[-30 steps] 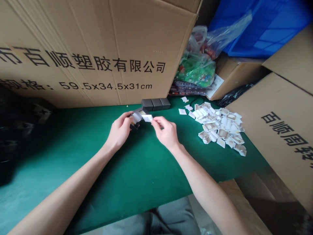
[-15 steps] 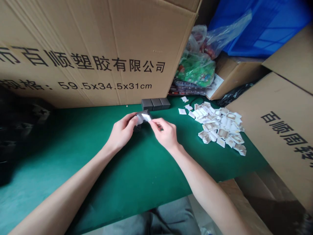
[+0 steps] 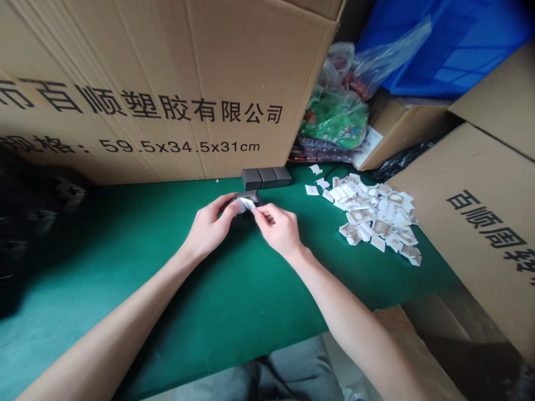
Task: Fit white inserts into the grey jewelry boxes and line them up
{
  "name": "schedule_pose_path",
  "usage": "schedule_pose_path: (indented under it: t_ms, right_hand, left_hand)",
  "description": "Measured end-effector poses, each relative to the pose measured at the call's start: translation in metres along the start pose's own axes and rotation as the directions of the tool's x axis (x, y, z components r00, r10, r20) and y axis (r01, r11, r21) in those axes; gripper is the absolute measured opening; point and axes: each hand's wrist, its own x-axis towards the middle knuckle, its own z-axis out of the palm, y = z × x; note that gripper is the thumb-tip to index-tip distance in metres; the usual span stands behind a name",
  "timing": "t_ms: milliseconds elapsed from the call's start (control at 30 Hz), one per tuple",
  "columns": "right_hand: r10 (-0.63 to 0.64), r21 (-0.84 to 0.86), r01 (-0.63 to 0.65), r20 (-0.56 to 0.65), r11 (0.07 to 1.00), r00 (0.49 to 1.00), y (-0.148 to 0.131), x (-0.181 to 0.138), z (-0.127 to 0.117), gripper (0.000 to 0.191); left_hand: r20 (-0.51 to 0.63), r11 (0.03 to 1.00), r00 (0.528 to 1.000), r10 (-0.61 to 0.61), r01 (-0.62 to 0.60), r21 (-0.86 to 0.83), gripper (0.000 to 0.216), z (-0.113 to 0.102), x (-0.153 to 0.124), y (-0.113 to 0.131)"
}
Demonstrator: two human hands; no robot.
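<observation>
Held over the green table (image 3: 217,312), a small dark grey box (image 3: 253,195) sits in my left hand (image 3: 209,225), its thumb in front and its fingers mostly hidden behind. A white card insert (image 3: 247,204) lies bent at the box's front, partly covered by my left thumb. Its right end is pinched between the thumb and forefinger of my right hand (image 3: 279,227). Whether the insert is inside the box or just against it I cannot tell. Right behind, several similar dark grey boxes (image 3: 267,178) stand in a row.
A heap of white card pieces (image 3: 378,214) spreads at the right. A large carton (image 3: 167,67) walls off the back; another carton (image 3: 485,211) leans in from the right. Bags of green and red items (image 3: 340,117) sit behind the heap. Black objects (image 3: 33,223) lie at the far left.
My right hand has shifted slightly left and down, and the white insert has moved with it, baring more of the box's top right. My left hand stays nearly where it was.
</observation>
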Motion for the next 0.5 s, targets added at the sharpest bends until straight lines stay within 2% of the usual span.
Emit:
schedule_pose_path:
  t_ms: [500]
  right_hand:
    - [-0.009, -0.051, 0.009, 0.002, 0.999, 1.000, 0.0025, -0.0004, 0.0012, 0.029]
  left_hand:
    - [0.019, 1.000, 1.000, 0.014, -0.014, 0.008, 0.055, -0.0012, 0.0008, 0.0005]
